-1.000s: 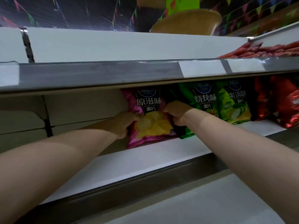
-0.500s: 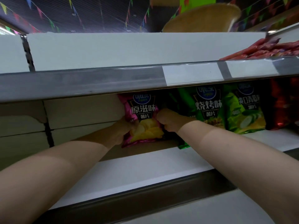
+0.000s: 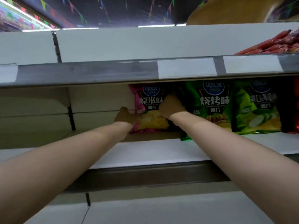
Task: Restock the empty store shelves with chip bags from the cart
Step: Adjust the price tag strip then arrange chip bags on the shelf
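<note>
both my hands on the pink chip bag, far back on the shelf.

the shelf (image 3: 145,152) holds a row of upright bags along its back: the pink chip bag (image 3: 150,110) furthest left, then a dark green bag (image 3: 213,107), a light green bag (image 3: 257,113) and a red bag (image 3: 291,110) cut off by the right edge. the pink chip bag stands on its bottom seam, long axis vertical, printed face toward me, its top hidden behind the upper shelf (image 3: 80,73). my left hand (image 3: 125,118) grips its lower left edge and my right hand (image 3: 171,108) grips its right edge, fingers curled onto the foil; the fingertips are lost in shadow. red packets (image 3: 275,46) lie on the upper shelf, far right, partly out of frame.
</note>
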Available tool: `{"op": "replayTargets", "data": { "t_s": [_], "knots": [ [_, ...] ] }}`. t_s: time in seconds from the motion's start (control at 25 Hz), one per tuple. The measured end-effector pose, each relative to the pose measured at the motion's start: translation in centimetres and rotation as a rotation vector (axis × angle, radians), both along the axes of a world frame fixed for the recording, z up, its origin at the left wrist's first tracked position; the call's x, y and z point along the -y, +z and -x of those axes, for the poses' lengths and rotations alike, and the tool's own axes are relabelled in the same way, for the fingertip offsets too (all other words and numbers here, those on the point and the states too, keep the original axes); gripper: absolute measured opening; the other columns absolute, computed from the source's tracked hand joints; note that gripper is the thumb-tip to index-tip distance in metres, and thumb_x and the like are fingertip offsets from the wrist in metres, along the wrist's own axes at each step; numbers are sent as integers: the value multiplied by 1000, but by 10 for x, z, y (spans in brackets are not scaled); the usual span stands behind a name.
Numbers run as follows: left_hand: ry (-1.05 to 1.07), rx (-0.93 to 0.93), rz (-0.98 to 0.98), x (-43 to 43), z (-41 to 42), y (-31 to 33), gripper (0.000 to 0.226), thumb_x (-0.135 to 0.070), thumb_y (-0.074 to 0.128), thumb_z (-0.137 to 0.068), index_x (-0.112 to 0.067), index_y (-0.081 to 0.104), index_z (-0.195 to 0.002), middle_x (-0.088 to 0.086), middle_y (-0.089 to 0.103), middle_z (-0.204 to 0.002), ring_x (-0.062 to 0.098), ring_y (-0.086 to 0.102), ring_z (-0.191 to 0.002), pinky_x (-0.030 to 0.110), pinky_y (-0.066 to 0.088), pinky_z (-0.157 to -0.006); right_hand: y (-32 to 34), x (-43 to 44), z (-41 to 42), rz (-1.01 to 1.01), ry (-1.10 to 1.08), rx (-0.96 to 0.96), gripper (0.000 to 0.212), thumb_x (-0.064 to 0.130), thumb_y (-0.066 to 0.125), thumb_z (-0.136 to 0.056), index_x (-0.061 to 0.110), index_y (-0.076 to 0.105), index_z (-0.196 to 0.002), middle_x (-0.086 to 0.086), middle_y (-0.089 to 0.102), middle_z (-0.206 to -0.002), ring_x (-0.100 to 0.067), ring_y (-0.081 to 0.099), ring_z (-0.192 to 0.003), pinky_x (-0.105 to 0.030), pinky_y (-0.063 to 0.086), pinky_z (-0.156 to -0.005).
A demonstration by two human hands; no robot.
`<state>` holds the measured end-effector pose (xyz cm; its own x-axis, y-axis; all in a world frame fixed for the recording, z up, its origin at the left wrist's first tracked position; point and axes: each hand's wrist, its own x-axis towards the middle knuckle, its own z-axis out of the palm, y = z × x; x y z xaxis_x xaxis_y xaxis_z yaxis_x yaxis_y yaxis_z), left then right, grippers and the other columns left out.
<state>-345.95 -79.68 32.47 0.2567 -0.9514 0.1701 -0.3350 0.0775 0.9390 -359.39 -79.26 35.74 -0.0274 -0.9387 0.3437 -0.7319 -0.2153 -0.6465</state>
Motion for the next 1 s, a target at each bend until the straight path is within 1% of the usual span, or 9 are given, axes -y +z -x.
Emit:
{"op": "replayTargets", "data": {
  "t_s": [0.12,0.2,0.28,0.4,0.48,0.56,0.68,0.84,1.0],
  "knots": [
    [66,-45,82,-29,-1,-2,51,-9,59,-89,-8,37,-136,12,50,-129,29,53,-113,25,42,-73,5,-15,-13,129,23,160,30,9,44,-93,-1,51,-121,-19,52,-127,-32,51,-116,-28,41,-82],
    [102,-49,159,-60,-8,-5,41,-13,60,-90,-13,44,-127,8,53,-121,21,51,-99,23,39,-75,0,-29,-29,162,132,220,22,9,44,-92,4,59,-106,-20,57,-111,-30,55,-102,-28,39,-75],
    [161,-116,209,-83,-22,-9,28,-16,58,-90,-17,47,-116,1,52,-109,13,48,-90,19,37,-68,-5,-49,-47,167,242,424,13,10,47,-88,13,60,-89,-13,59,-92,-27,55,-85,-28,41,-68],
    [280,-153,320,-131,-49,-11,18,-12,57,-89,-18,51,-106,-2,53,-100,13,49,-87,21,38,-73,-15,-80,-82,187,387,638,14,10,53,-85,1,63,-82,-21,67,-90,-36,61,-86,-42,50,-72],
    [363,-186,341,-157,-76,-13,16,-11,56,-89,-18,53,-103,-3,55,-97,13,51,-89,23,40,-80,-18,-100,-110,156,498,657,15,8,52,-85,5,62,-74,-18,68,-87,-32,63,-84,-42,51,-78],
    [415,-234,350,-182,-109,-15,15,-9,56,-89,-19,53,-100,-4,55,-94,12,52,-89,23,41,-81,-20,-118,-144,129,617,698,23,4,50,-87,14,60,-69,-7,66,-76,-19,61,-75,-31,50,-72],
    [522,-267,370,-222,-164,-23,15,-6,54,-88,-21,53,-92,1,56,-94,15,53,-87,26,42,-79,-25,-146,-205,69,754,755,28,-1,48,-87,15,58,-66,-2,63,-68,-13,57,-66,-21,44,-61],
    [685,-297,417,-291,-253,-37,17,-1,51,-88,-18,54,-85,1,55,-82,15,53,-76,24,44,-73,-36,-195,-305,1,933,782,27,-1,47,-87,15,58,-68,-1,63,-68,-11,56,-63,-20,46,-61],
    [865,-311,462,-371,-356,-47,22,1,48,-88,-19,52,-81,0,57,-77,10,55,-63,16,43,-56,-54,-256,-422,-85,1097,844,28,-2,47,-87,15,60,-70,-3,64,-68,-15,58,-65,-24,48,-64]
  ]
}}
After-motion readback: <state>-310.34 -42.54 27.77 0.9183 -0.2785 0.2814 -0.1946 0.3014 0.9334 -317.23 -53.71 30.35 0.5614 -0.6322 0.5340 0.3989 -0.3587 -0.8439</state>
